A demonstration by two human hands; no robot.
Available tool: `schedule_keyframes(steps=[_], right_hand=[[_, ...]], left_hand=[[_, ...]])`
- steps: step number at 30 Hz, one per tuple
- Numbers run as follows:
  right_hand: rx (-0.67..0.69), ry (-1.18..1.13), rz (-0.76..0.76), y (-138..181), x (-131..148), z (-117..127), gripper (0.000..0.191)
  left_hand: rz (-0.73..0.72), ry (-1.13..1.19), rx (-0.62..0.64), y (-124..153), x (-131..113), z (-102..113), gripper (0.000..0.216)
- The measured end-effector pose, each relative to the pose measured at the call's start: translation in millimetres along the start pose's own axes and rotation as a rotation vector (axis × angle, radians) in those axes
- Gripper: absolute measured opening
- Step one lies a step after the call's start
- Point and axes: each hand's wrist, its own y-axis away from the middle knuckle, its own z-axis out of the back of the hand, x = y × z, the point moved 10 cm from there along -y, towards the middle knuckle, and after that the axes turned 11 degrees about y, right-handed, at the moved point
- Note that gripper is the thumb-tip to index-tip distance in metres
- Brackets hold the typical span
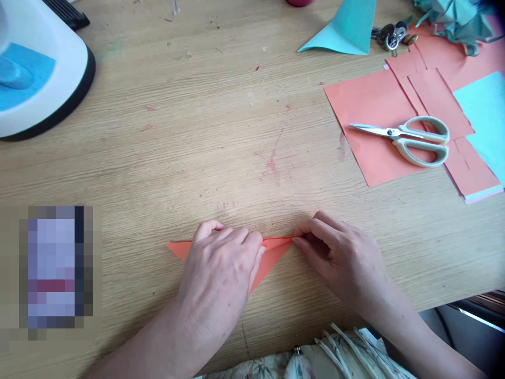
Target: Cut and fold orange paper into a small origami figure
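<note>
A sheet of orange paper (267, 267), folded to a triangle, lies on the wooden table near its front edge. My left hand (223, 263) rests over the middle of it, fingers curled, holding it down; thumb and fingertips are at the top fold. At the paper's right corner, my right hand (335, 247) pinches the tip between thumb and forefinger. The left corner pokes out past my left hand. Part of the sheet is hidden beneath that hand.
Scissors (394, 133) with pale handles lie on orange sheets (366, 105) at right. Behind are a curved teal paper piece (351, 31), keys (390, 37) and crumpled teal paper (460, 21). A white appliance (67, 58) stands back left; a blurred-out object (55, 263) lies front left.
</note>
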Motion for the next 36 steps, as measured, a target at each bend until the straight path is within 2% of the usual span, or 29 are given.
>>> schedule_keyframes(steps=[36], right_hand=[[-0.023, 0.066, -0.061, -1.9, 2.0, -1.1, 0.015]], left_hand=[[-0.013, -0.035, -0.034, -4.0, -1.1, 1.6, 0.028]])
